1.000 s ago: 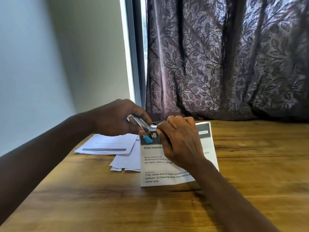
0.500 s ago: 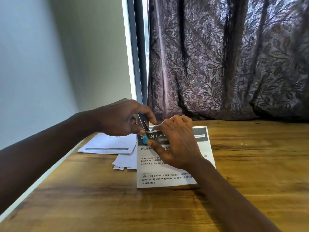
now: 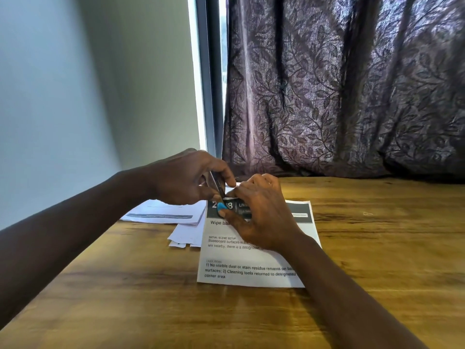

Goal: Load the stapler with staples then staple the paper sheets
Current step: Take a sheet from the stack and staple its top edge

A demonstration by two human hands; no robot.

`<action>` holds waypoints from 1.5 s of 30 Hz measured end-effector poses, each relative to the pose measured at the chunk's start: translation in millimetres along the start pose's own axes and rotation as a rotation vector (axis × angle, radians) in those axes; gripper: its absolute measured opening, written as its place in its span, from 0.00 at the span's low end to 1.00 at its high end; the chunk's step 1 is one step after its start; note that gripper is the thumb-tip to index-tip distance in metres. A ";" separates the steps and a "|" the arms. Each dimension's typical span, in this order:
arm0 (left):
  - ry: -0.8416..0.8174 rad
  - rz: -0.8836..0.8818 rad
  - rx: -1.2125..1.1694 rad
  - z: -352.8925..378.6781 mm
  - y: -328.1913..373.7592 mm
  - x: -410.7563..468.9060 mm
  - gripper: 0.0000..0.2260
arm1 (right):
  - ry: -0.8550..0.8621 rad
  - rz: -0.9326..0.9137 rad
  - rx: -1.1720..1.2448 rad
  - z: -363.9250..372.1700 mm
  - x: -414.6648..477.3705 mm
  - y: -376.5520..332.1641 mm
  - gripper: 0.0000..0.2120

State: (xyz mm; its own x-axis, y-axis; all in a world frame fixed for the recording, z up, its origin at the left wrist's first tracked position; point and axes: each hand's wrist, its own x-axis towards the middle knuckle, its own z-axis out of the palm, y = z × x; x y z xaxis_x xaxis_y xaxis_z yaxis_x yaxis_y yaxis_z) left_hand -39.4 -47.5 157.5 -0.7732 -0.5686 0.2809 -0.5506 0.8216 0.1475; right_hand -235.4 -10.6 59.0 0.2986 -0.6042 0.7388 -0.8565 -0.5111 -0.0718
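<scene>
A pale wall (image 3: 75,96) filled the left side, and below it lay the wooden table (image 3: 377,248). Toward the table's left, a few loose paper sheets (image 3: 166,215) lay flat, with a smaller folded stack (image 3: 188,235) just beside them and partly under the printed sheet. Above these the left hand (image 3: 186,180) had its fingers curled round the metal stapler (image 3: 217,188), holding it tilted above the papers, its blue tip (image 3: 221,205) pointing down. The right hand (image 3: 259,212) met it there, fingers curled over the stapler's lower end and the thumb pressed just under the blue tip; whether any staples sat between its fingers could not be told. Under that hand a printed sheet (image 3: 251,260) with a dark header band lay on the table, its upper left corner beneath the stapler. Behind the hands stood a window frame (image 3: 210,96), and to the right hung a purple leaf-patterned curtain (image 3: 339,84) that reached the tabletop.
</scene>
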 end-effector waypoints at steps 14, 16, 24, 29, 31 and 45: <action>0.480 -0.412 -0.596 53.1 -45.9 -87.2 0.17 | -0.004 0.094 0.071 0.3 -6.3 9.6 0.08; 0.468 -0.458 -0.575 68.7 -44.0 -95.2 0.18 | -0.001 0.112 0.077 -0.4 -6.6 8.1 0.06; 0.329 -0.471 -0.236 108.4 -11.1 -97.9 0.21 | 0.039 0.142 0.067 -4.8 -7.0 5.1 0.08; 0.489 -0.486 -0.189 104.4 7.1 -98.9 0.19 | 0.088 0.147 0.062 -3.7 -7.4 4.5 0.09; 0.557 -0.496 -0.379 98.4 21.3 -97.7 0.20 | 0.116 0.136 0.064 -2.1 -5.2 1.8 0.09; 0.670 -0.838 -0.875 47.8 -60.5 -102.7 0.06 | 0.224 0.502 0.347 24.7 1.2 -10.5 0.23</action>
State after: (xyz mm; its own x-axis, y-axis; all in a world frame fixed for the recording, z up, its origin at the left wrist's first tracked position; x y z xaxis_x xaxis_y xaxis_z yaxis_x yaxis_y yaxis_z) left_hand 58.3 -40.7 74.4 0.1217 -0.9772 0.1742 -0.2034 0.1473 0.9680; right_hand -215.7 -21.0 44.1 -0.2300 -0.6977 0.6784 -0.6722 -0.3901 -0.6292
